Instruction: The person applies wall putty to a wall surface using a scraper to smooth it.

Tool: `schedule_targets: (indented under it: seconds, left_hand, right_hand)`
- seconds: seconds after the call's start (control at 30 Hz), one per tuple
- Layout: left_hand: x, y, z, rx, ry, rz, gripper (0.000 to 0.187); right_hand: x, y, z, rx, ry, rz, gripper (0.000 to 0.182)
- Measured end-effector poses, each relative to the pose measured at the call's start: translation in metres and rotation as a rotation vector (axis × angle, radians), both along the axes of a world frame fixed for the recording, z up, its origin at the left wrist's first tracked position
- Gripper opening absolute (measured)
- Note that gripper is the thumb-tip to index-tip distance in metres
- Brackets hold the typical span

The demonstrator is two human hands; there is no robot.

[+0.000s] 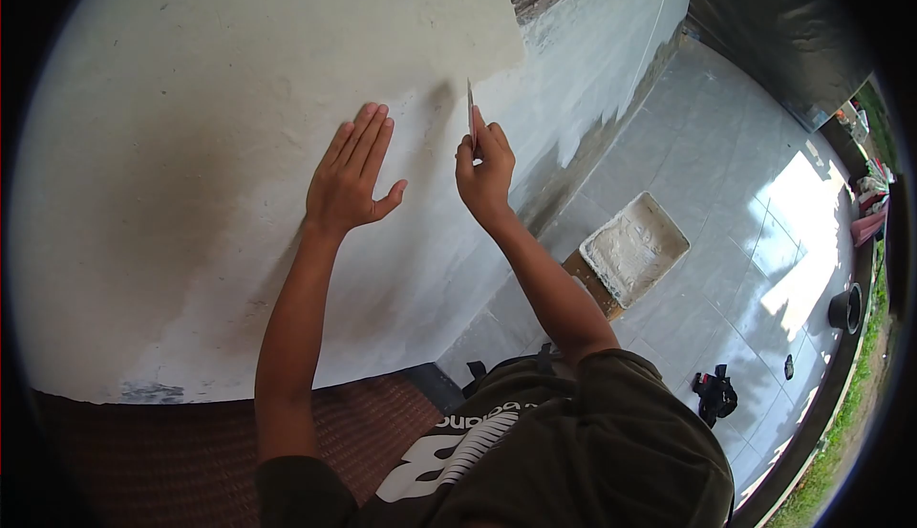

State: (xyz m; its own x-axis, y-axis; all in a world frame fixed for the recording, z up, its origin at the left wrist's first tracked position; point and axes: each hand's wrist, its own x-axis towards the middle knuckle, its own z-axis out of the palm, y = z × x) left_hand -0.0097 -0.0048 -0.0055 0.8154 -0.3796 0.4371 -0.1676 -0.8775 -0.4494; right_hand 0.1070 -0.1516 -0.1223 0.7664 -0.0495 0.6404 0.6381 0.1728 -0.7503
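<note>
My left hand [349, 176] lies flat against the plastered wall [239, 60], fingers stretched together and the thumb out to the side. To its right, my right hand [487, 172] is closed around a putty knife [471, 106], held upright and seen almost edge-on, its tip pointing up close to the wall. The knife's handle is mostly hidden by my fingers. Around both hands the wall is patchy, with cream, white and greyish areas. Below and right of my right hand stands a rectangular tray [671, 219] with white putty [634, 249] inside.
Under the tray is a brown support [594, 285] on the grey tiled floor [712, 170]. A black object [714, 394] and a dark bucket [845, 309] sit farther right. A brown woven surface [373, 418] runs along the wall's lower left. A dark sheet [783, 26] hangs at upper right.
</note>
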Motion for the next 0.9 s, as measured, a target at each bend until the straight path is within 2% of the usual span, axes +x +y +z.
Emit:
schedule_targets:
  seconds: [0.1, 0.2, 0.33, 0.37, 0.43, 0.5, 0.63, 0.7, 0.8, 0.9]
  left_hand:
    - [0.001, 0.000, 0.000, 0.008, -0.004, 0.004, 0.071]
    - [0.000, 0.000, 0.000, 0.004, -0.002, 0.000, 0.071]
    - [0.001, 0.000, 0.001, -0.006, -0.006, -0.005, 0.072]
    - [0.002, 0.000, 0.000, -0.008, -0.006, -0.006, 0.072]
    - [0.001, 0.000, 0.001, -0.019, -0.011, -0.016, 0.073]
    - [0.001, 0.000, 0.001, -0.013, -0.011, -0.014, 0.072]
    - [0.001, 0.000, -0.001, -0.005, -0.010, -0.003, 0.072]
    - [0.001, 0.000, -0.001, -0.009, -0.012, -0.004, 0.071]
    - [0.001, 0.000, 0.000, -0.012, -0.013, -0.011, 0.072]
    - [0.002, -0.001, 0.003, 0.001, -0.023, -0.008, 0.072]
  right_hand:
    - [0.048, 0.010, 0.007, -0.094, -0.015, -0.189, 0.049]
    - [0.050, 0.031, -0.002, -0.221, -0.088, -0.221, 0.051]
    - [-0.027, 0.028, -0.010, -0.270, -0.075, 0.045, 0.058]
    - [-0.046, 0.022, -0.014, -0.196, -0.029, 0.180, 0.056]
    - [-0.062, 0.009, -0.022, -0.142, 0.018, 0.297, 0.056]
    - [-0.047, 0.002, -0.023, -0.061, 0.032, 0.279, 0.056]
    - [0.026, -0.007, 0.006, -0.089, -0.067, -0.085, 0.053]
    - [0.053, 0.000, 0.010, -0.156, -0.046, -0.182, 0.051]
    - [0.050, 0.024, -0.007, -0.242, -0.055, -0.137, 0.054]
    - [-0.011, 0.029, -0.019, -0.223, -0.035, -0.008, 0.057]
